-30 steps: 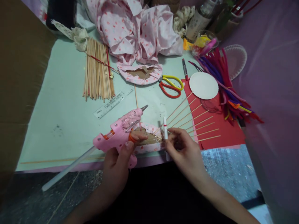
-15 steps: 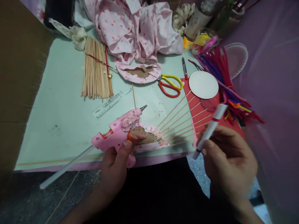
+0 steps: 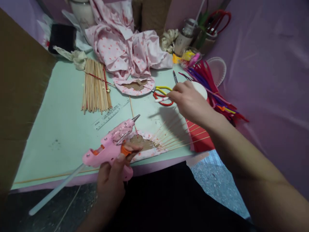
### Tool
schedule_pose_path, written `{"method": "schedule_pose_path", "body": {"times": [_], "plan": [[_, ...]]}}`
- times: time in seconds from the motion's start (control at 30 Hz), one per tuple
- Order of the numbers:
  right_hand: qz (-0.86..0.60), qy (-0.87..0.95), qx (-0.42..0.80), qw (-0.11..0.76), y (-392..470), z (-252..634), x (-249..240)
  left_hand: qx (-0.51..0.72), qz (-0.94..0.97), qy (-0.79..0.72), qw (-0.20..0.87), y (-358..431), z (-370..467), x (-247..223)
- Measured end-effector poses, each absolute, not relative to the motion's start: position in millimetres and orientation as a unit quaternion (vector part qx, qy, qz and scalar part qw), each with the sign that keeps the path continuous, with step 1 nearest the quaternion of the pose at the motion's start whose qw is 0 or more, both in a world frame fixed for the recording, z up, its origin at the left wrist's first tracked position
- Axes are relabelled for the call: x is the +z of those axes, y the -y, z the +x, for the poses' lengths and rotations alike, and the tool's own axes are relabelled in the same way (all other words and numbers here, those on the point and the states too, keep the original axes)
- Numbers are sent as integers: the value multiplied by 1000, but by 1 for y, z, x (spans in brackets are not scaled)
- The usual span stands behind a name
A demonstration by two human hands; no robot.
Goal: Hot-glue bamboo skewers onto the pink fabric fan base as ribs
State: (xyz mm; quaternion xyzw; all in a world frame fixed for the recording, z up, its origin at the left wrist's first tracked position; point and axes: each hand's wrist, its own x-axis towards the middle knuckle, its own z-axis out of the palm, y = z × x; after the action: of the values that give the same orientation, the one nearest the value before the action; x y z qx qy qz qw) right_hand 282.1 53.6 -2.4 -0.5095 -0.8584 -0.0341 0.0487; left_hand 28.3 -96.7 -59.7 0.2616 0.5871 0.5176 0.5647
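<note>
My left hand (image 3: pixel 113 175) is wrapped round a pink glue gun (image 3: pixel 106 154), its metal nozzle pointing up and right. A long translucent glue stick (image 3: pixel 56 189) juts out of its back. Beside the gun lies a cloth-covered cardboard oval (image 3: pixel 154 155) with thin wooden sticks (image 3: pixel 178 137) fanning out to the right. My right hand (image 3: pixel 184 95) is closed on a white marker (image 3: pixel 161 100), whose end overlaps the red and yellow scissors (image 3: pixel 164 88). The hand and forearm partly hide a white scalloped disc (image 3: pixel 200 89) and a red sheet (image 3: pixel 201 145).
A bundle of wooden sticks (image 3: pixel 95 90) and a clear ruler (image 3: pixel 111 115) lie on the left. Behind are a second cloth-covered oval (image 3: pixel 134 92) and crumpled pink fabric (image 3: pixel 145 48). Pipe cleaners (image 3: pixel 207 77) and jars (image 3: pixel 182 42) stand or lie right. A cardboard wall (image 3: pixel 24 96) borders the left.
My right hand has swung up and left with the marker, from the front right to over the scissors. My left hand still holds the glue gun. The whole view has shifted.
</note>
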Motion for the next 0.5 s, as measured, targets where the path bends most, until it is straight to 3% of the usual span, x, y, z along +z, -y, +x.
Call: {"method": "schedule_pose_path", "body": {"times": [0.13, 0.33, 0.5], "plan": [[-481, 875, -16, -46, -84, 257, -10, 542, 261, -551, 578, 95, 28, -54], [-535, 841, -21, 77, -108, 271, -4, 525, 303, -560, 565, 92, 24, -56], [-552, 826, 111, 41, -112, 249, 0, 468, 403, -606, 502, 91, 20, -47]]}}
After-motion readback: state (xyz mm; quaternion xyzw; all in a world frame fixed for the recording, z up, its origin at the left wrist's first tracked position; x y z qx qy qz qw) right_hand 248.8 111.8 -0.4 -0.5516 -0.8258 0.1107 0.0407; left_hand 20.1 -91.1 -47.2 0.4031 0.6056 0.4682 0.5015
